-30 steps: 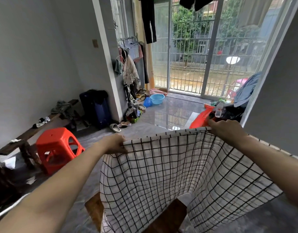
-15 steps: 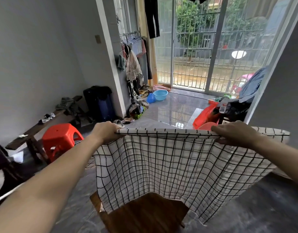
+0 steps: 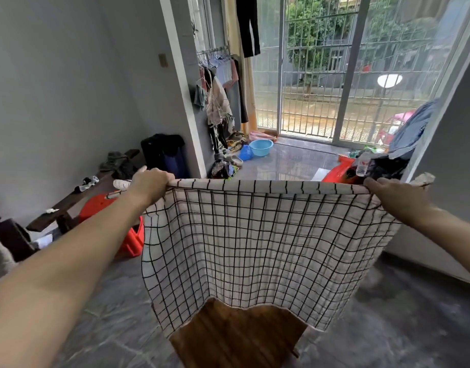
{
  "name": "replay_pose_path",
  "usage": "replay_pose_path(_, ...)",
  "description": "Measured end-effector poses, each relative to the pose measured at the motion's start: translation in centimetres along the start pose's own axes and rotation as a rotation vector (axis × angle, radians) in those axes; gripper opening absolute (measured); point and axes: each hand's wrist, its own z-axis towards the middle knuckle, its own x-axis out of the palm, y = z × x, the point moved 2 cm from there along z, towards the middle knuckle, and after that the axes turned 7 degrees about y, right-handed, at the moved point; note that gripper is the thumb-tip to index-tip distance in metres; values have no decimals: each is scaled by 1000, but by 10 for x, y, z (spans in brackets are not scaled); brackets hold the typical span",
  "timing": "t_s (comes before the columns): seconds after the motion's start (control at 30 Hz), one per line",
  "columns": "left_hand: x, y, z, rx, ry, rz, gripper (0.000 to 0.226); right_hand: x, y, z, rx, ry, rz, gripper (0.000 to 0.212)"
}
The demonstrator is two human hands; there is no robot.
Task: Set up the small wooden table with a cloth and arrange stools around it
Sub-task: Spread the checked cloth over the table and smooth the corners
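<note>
Cloth (image 3: pixel 255 243) raised higher; top edge level, left-right.

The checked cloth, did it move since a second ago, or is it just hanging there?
The checked cloth got pulled out wider and flatter: the left hand and right hand spread apart along its top edge. Its bottom edge lifted, so more of the wooden table shows. Both hands still grip the top edge, and the red stool stays on the floor.
</note>
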Motion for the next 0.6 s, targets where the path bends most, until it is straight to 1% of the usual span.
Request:
replay_pose_path(0.07,1,1,-4,-38,57,-128,11,-1,2,0,6,-7,6,54)
replay_pose_path(0.13,6,5,-8,26,58,-148,6,1,1,-1,11,-13,-27,51)
replay_pose_path(0.17,8,8,-11,84,51,-158,11,3,0,-1,16,-8,-38,45)
replay_pose_path(0.23,11,11,-18,220,51,-151,23,8,-2,-3,21,-21,-23,25)
replay_pose_path(0.27,12,11,-22,264,70,-151,25,11,-1,-4,28,-35,-12,16)
replay_pose_path(0.3,13,10,-25,284,95,-143,26,14,-1,-5,33,-36,-15,13)
replay_pose_path(0.33,16,9,-28,289,112,-135,26,17,-1,-6,41,-11,-40,13)
replay_pose_path(0.4,22,10,-30,260,138,-105,23,25,-2,-6,76,67,-70,21)
replay_pose_path(0.47,28,14,-32,207,187,-93,23,31,-3,-4,114,112,-12,28)
replay_pose_path(0.53,32,15,-35,167,251,-116,13,35,0,-3,133,145,21,29)
replay_pose_path(0.6,36,17,-38,156,276,-109,6,38,1,0,122,165,3,31)
